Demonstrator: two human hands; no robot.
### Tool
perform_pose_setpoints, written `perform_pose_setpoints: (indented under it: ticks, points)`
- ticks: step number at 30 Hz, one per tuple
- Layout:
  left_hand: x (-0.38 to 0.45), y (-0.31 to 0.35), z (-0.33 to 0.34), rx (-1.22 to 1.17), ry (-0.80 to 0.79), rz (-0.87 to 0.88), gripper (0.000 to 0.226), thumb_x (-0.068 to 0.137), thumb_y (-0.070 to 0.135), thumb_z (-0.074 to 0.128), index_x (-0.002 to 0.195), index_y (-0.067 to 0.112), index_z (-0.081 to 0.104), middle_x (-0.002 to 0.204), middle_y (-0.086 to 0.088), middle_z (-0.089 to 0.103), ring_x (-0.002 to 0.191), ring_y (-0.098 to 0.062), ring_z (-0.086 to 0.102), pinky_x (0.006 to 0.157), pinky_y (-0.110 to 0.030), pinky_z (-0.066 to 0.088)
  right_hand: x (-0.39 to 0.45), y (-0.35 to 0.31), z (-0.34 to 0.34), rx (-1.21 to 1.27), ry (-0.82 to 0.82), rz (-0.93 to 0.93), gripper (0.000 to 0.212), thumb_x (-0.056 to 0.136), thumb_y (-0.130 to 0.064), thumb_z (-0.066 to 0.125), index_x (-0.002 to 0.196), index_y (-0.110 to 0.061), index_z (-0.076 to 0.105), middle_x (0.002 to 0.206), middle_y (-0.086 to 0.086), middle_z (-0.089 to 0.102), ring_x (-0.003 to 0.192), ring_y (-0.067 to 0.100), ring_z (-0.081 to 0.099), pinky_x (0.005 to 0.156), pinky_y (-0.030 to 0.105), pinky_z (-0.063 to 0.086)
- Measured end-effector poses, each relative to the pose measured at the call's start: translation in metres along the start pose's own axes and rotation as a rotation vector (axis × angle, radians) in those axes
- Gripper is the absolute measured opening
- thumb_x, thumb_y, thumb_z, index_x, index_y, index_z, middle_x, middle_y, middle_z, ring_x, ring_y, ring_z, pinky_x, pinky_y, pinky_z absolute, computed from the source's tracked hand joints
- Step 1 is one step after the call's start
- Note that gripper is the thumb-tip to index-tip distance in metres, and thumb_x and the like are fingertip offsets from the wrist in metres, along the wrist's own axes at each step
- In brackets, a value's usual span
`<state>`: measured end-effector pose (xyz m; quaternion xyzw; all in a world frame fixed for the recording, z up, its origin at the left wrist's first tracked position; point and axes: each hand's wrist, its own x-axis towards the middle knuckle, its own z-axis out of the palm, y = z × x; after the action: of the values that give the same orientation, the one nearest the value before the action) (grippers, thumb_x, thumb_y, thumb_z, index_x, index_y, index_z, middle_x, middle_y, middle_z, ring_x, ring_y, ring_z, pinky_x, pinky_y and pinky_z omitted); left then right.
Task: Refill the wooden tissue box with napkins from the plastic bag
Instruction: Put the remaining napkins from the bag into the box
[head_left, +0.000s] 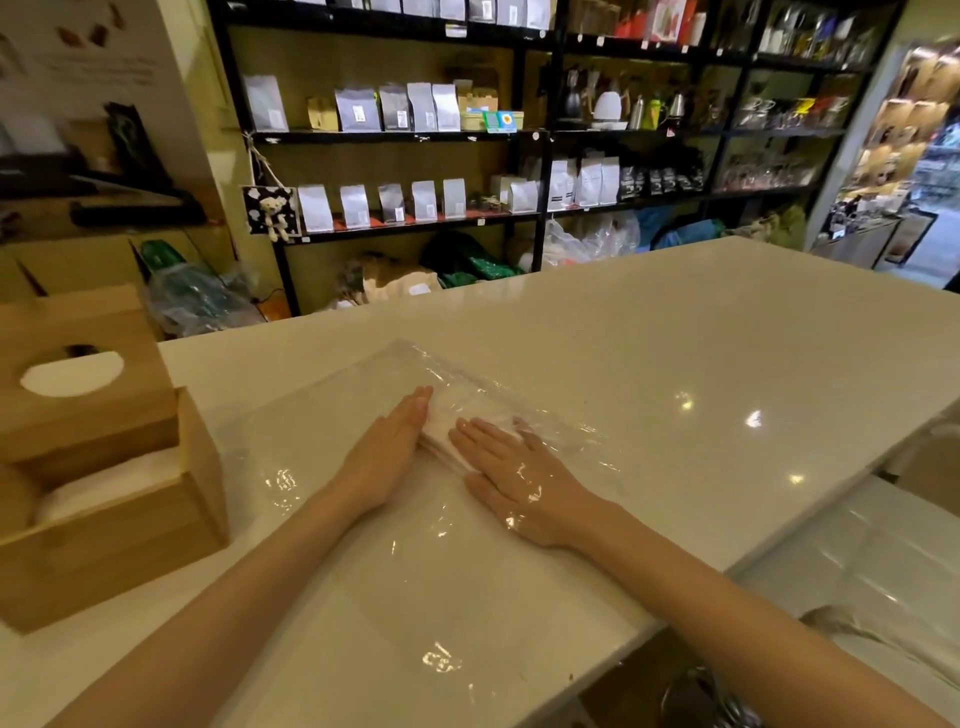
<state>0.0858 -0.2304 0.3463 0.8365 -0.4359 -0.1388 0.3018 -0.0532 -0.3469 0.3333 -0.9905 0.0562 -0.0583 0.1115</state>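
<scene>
Pale glossy counter (675, 364) fills the foreground, ceiling lights reflected on it. Behind it, black metal shelving (545, 171) — rows of white and silver pouches (395, 106) on upper and middle shelves, kettles and bottles (623, 106) to the right. A small bear toy (272, 210) hangs from the shelf's left post. Crumpled bags (467, 260) on the floor — green, clear, brown.

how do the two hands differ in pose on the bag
The left hand stands on its edge, thumb side up, pressed against the side of the napkins. The right hand lies flat, palm down, fingers spread. The right hand shows glare from the plastic bag film over it; the left hand shows none. Both are open, fingers pointing away from the person, bracketing the napkins on the counter.
</scene>
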Motion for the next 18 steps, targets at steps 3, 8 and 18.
perform_pose_setpoints:
  ticks: [3, 8, 18]
  points:
    - [0.004, -0.004, 0.001, 0.174, -0.035, 0.009, 0.046, 0.099, 0.023, 0.007, 0.146, 0.022, 0.006, 0.157, 0.004, 0.007, 0.144, -0.011, 0.008, 0.117, -0.032, 0.002, -0.003, 0.002, 0.003, 0.022, 0.118, -0.011, 0.082, 0.082, -0.059, -0.009, 0.145, -0.020, 0.028, 0.154, 0.000, 0.028, 0.143, 0.013, 0.022, 0.117, 0.040, -0.001]
    - [0.005, -0.010, 0.003, 0.481, -0.071, 0.035, 0.052, 0.098, 0.015, 0.015, 0.146, 0.020, -0.006, 0.158, -0.003, -0.002, 0.146, -0.018, 0.001, 0.117, -0.041, 0.004, -0.021, -0.005, -0.006, -0.045, -0.019, 0.026, 0.071, 0.087, -0.056, -0.004, 0.148, -0.021, 0.010, 0.159, -0.002, 0.010, 0.146, 0.012, 0.007, 0.114, 0.037, -0.012]
    - [0.001, -0.004, 0.008, 0.740, -0.084, 0.113, 0.051, 0.098, 0.021, 0.015, 0.146, 0.027, -0.002, 0.158, -0.003, -0.001, 0.146, -0.021, 0.000, 0.114, -0.052, 0.007, -0.100, -0.012, -0.022, -0.022, -0.101, 0.032, 0.075, 0.081, -0.064, 0.003, 0.148, -0.029, 0.000, 0.157, -0.011, -0.004, 0.141, -0.001, -0.012, 0.112, 0.033, -0.024]
